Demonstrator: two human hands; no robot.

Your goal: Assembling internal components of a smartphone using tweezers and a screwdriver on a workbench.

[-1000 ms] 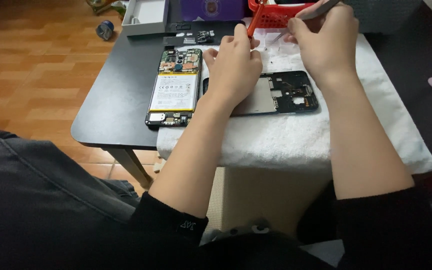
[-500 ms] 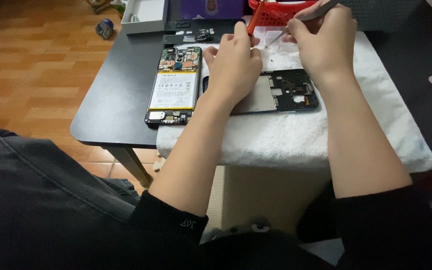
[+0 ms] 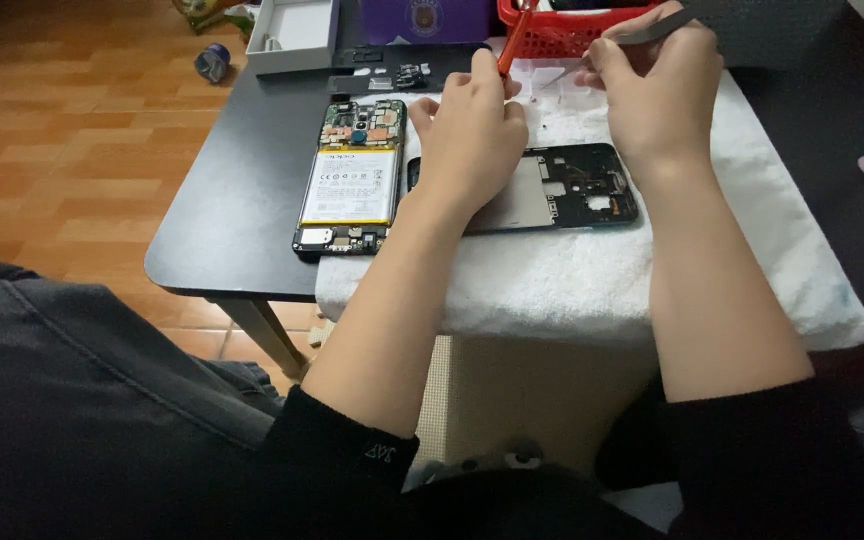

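- Two bare forearms reach from dark sleeves across a white towel (image 3: 592, 280), which drapes over the near edge of a black table (image 3: 242, 200).
- On the towel lies a black phone frame (image 3: 577, 190), its inner side up; the left hand (image 3: 472, 135) hangs over the frame's left half, hiding it.
- The left hand is curled into a loose fist, gripping a red-handled screwdriver (image 3: 514, 38) that sticks up past the knuckles.
- The right hand (image 3: 657, 95) is just beyond the frame's right end, fingers pinched on grey tweezers (image 3: 642, 35) whose tip points down towards the towel.
- Left of the frame, half on the bare table, lies an opened phone (image 3: 350, 178) showing its battery and circuit board.
- Beyond the frame stand a red basket (image 3: 572, 25), a purple box (image 3: 442, 18) and a white box (image 3: 292, 35).
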